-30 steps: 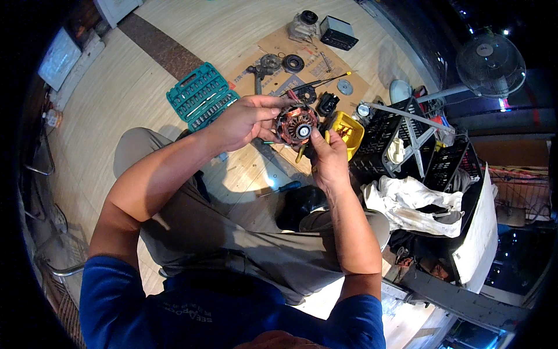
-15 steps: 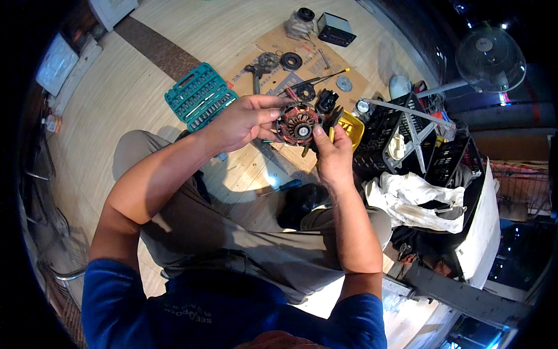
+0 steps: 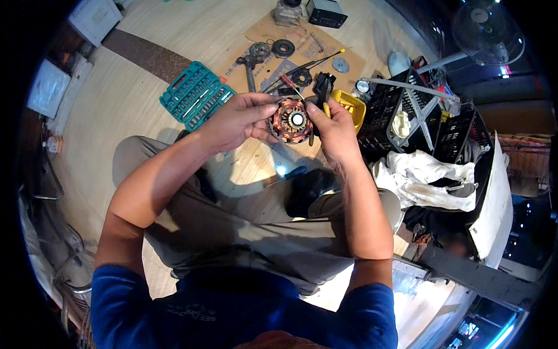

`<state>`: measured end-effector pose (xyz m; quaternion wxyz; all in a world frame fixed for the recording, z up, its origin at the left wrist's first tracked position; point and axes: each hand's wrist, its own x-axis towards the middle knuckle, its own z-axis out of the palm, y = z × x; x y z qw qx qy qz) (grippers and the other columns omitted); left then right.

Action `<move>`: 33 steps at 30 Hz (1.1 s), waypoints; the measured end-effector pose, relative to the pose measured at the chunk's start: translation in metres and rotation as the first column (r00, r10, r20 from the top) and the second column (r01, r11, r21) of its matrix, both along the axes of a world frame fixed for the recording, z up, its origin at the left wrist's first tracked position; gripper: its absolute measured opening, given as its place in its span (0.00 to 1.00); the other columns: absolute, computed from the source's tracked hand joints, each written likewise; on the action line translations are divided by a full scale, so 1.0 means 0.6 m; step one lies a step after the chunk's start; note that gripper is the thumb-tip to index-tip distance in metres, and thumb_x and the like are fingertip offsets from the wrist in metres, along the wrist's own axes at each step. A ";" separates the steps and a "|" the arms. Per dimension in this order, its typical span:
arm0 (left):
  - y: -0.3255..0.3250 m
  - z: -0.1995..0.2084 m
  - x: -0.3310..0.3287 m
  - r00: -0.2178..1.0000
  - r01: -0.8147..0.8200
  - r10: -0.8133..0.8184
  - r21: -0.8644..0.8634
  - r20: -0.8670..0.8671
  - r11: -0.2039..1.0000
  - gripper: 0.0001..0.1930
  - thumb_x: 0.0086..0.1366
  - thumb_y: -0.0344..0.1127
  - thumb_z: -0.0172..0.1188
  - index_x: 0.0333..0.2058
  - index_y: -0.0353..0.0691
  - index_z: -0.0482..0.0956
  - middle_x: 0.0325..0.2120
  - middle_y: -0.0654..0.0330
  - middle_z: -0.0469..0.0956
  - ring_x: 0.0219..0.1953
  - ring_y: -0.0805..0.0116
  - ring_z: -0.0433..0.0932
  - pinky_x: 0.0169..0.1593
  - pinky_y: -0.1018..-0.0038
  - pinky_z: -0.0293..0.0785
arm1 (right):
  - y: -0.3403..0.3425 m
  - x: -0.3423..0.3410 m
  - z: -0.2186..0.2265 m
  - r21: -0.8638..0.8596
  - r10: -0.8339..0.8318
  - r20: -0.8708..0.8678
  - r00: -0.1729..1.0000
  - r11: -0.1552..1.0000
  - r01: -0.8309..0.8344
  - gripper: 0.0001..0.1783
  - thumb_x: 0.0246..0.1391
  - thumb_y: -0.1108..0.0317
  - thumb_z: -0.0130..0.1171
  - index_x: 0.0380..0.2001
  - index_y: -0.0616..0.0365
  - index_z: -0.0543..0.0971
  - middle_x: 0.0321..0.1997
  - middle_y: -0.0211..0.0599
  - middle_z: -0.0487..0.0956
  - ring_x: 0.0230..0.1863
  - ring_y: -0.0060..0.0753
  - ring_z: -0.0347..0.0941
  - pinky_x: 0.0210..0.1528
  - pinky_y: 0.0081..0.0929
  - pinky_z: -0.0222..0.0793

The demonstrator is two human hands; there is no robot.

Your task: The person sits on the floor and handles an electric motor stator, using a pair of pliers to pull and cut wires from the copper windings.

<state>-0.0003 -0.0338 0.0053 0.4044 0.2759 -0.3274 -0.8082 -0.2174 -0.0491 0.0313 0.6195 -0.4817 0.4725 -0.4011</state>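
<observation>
Between my two hands is a round motor part with copper windings [image 3: 285, 131], its open face with a bright central shaft end turned up toward me. My left hand [image 3: 237, 121] grips its left rim, thumb and fingers closed on the edge. From the other side my right hand [image 3: 337, 132] holds the right rim. Also in that hand is a yellow-handled tool [image 3: 326, 110], its kind hidden by the fingers. Just beyond lie a red-handled screwdriver [image 3: 288, 80] and a black plastic part [image 3: 323, 86]. A yellow tray [image 3: 361, 116] stands beside my right hand.
A green socket set case [image 3: 185, 81] lies open at left. The cardboard sheet [image 3: 349, 49] carries a hammer [image 3: 250, 68], a black ring [image 3: 283, 49] and a metal disc [image 3: 340, 65]. At right are black crates [image 3: 378, 125], a white cloth [image 3: 412, 174] and a fan [image 3: 485, 32].
The view has shifted a little, so the floor items sit higher. The copper-wound part is tilted so that its face points more squarely up at me. Both hands keep hold of it.
</observation>
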 end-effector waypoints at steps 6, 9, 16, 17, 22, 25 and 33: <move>0.005 -0.008 -0.014 1.000 0.008 -0.008 0.026 0.006 1.000 0.18 0.69 0.32 0.52 0.53 0.30 0.68 0.44 0.51 0.77 0.42 0.62 0.81 0.44 0.62 0.83 | 0.004 0.010 0.005 -0.006 -0.003 0.005 1.000 1.000 0.003 0.13 0.60 0.69 0.58 0.45 0.65 0.77 0.39 0.32 0.81 0.38 0.18 0.73 0.43 0.19 0.70; 0.002 -0.008 -0.014 0.998 -0.061 0.062 0.037 -0.027 0.997 0.17 0.68 0.31 0.52 0.53 0.30 0.68 0.45 0.51 0.77 0.43 0.62 0.81 0.45 0.63 0.83 | -0.003 0.006 -0.013 -0.059 -0.070 0.033 0.997 0.996 0.072 0.14 0.61 0.66 0.57 0.44 0.65 0.77 0.39 0.32 0.81 0.38 0.19 0.72 0.43 0.19 0.69; -0.007 -0.008 -0.005 0.970 -0.206 0.208 0.027 -0.126 0.978 0.12 0.68 0.28 0.52 0.49 0.33 0.68 0.44 0.52 0.76 0.42 0.59 0.81 0.46 0.61 0.83 | 0.008 0.008 -0.011 0.084 0.011 0.074 0.997 0.996 -0.017 0.14 0.61 0.64 0.58 0.44 0.63 0.76 0.35 0.30 0.80 0.33 0.18 0.73 0.37 0.18 0.70; -0.008 -0.008 -0.005 0.967 -0.217 0.217 0.007 -0.133 0.976 0.12 0.68 0.27 0.52 0.49 0.33 0.67 0.44 0.52 0.76 0.43 0.59 0.81 0.46 0.61 0.83 | 0.009 0.010 -0.008 0.159 0.033 0.124 0.992 0.986 -0.052 0.14 0.61 0.64 0.58 0.43 0.62 0.76 0.35 0.29 0.80 0.31 0.18 0.73 0.35 0.18 0.71; -0.005 -0.003 -0.007 0.960 -0.235 0.235 0.015 -0.149 0.972 0.13 0.67 0.26 0.51 0.50 0.34 0.66 0.44 0.52 0.76 0.44 0.59 0.80 0.47 0.61 0.83 | 0.008 0.011 -0.014 0.112 0.064 0.107 0.992 0.991 -0.076 0.13 0.61 0.67 0.56 0.44 0.63 0.75 0.38 0.35 0.79 0.31 0.23 0.76 0.36 0.24 0.78; -0.007 -0.006 -0.003 0.956 -0.214 0.219 0.046 -0.194 0.976 0.12 0.68 0.27 0.51 0.49 0.34 0.67 0.44 0.52 0.76 0.44 0.57 0.80 0.48 0.57 0.82 | 0.005 0.008 -0.015 0.111 0.062 0.111 0.992 0.991 -0.075 0.12 0.62 0.68 0.55 0.45 0.63 0.74 0.38 0.35 0.79 0.33 0.23 0.76 0.36 0.24 0.78; 0.002 -0.003 0.003 0.970 -0.114 0.116 0.021 -0.215 0.993 0.11 0.70 0.30 0.49 0.48 0.37 0.67 0.45 0.50 0.77 0.45 0.55 0.80 0.49 0.56 0.79 | -0.002 0.004 -0.005 0.149 -0.036 0.195 0.980 0.989 0.006 0.09 0.63 0.70 0.52 0.43 0.62 0.77 0.37 0.33 0.81 0.32 0.22 0.76 0.32 0.21 0.74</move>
